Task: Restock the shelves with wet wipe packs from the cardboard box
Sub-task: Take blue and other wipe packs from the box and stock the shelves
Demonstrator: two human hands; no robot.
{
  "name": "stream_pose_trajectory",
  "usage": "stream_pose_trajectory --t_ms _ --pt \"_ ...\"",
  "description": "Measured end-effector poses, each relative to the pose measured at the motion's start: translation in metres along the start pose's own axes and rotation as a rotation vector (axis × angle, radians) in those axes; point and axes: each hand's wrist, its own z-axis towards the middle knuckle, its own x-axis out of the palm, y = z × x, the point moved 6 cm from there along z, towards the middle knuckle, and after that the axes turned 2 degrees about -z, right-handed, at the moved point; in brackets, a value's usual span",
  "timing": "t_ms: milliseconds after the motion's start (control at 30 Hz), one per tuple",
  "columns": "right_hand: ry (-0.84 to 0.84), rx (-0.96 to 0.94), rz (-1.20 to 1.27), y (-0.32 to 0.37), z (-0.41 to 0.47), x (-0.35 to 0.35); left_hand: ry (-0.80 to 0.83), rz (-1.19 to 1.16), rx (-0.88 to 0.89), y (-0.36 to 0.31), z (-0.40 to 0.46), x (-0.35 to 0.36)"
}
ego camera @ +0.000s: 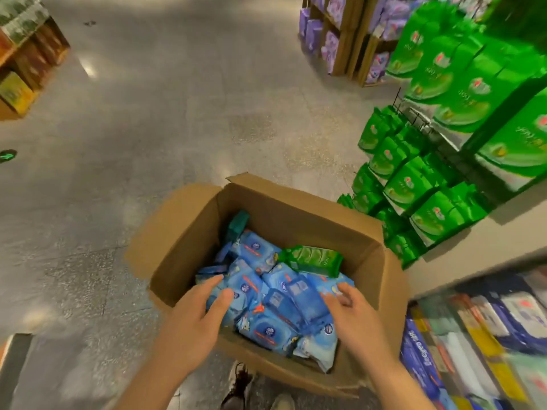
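- Grey speckled shop floor (165, 119) bears an open brown cardboard box (296, 220) of blue wet wipe packs (260, 294)
- Left hand (192, 321) and right hand (352, 315) reach in, fingers loosely spread, gripping nothing
- One green pack (313, 258) lies on top
- Green-stocked shelves (444, 161) stand right

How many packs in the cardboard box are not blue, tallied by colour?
Green pack: 1
Teal pack: 1
Total: 2
The blue packs overlap too much to count.
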Motion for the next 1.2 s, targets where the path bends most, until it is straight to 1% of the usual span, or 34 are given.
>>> stream_pose_trajectory --t_ms 100,167,300,400,500,600,700,800,867,933,1033,1067,1133,1200 --pt "-0.004 0.076 0.017 -0.013 0.035 0.016 0.073 0.018 0.009 0.005 0.044 0.018" --pt "-0.032 0.161 0.043 -0.022 0.062 0.025 0.109 0.004 -0.014 0.014 0.074 0.031" --pt "-0.186 0.316 0.088 -0.040 0.123 0.038 0.182 -0.024 -0.039 0.033 0.128 0.059" --pt "-0.311 0.355 0.052 -0.045 0.162 0.041 0.195 -0.026 -0.039 0.046 0.159 0.073" --pt "-0.389 0.395 0.024 -0.050 0.201 0.046 0.209 -0.013 -0.060 0.062 0.179 0.078" --pt "-0.387 0.508 0.124 -0.059 0.238 0.060 0.218 -0.029 -0.112 0.073 0.191 0.080" --pt "-0.429 0.581 0.256 -0.064 0.262 0.067 0.231 -0.118 -0.178 0.077 0.198 0.086" --pt "-0.418 0.629 0.385 -0.072 0.272 0.073 0.308 -0.131 -0.189 0.074 0.198 0.096" --pt "-0.389 0.628 0.431 -0.074 0.270 0.077 0.356 -0.146 -0.182 0.073 0.196 0.102" --pt "-0.379 0.578 0.417 -0.070 0.267 0.080 0.376 -0.202 -0.206 0.073 0.194 0.108" --pt "-0.395 0.515 0.430 -0.058 0.252 0.089 0.348 -0.374 -0.315 0.069 0.187 0.111" --pt "-0.423 0.481 0.443 -0.054 0.245 0.090 0.336 -0.414 -0.354 0.068 0.185 0.113" --pt "-0.476 0.445 0.475 -0.046 0.226 0.086 0.332 -0.459 -0.428 0.064 0.179 0.116" --pt "-0.488 0.410 0.568 -0.036 0.198 0.076 0.359 -0.506 -0.487 0.058 0.170 0.122"
